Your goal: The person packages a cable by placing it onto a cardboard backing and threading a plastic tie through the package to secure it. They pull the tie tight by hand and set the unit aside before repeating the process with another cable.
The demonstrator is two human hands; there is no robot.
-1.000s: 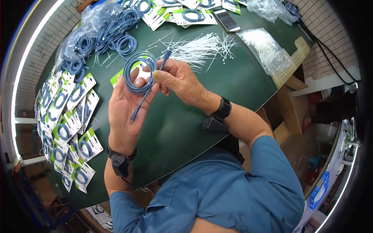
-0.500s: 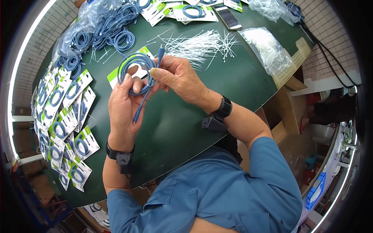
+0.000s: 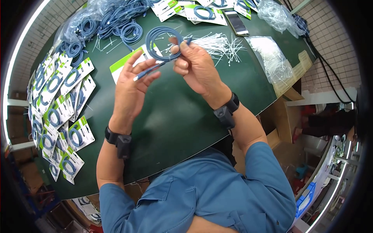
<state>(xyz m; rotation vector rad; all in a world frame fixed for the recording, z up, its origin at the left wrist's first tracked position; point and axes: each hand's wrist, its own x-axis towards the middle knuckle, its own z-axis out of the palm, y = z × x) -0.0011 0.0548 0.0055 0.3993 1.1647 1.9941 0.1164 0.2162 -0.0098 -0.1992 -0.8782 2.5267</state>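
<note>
One coil point(image 3: 149, 43), now in right grip point(image 3: 199, 68)

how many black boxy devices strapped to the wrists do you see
2: one black boxy device on the wrist below the left hand, another black boxy device below the right hand. Neither looks hidden.

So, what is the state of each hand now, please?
Left hand: open; touching the coiled cable or not, cannot be told.
Right hand: closed, holding the coiled cable.
</note>
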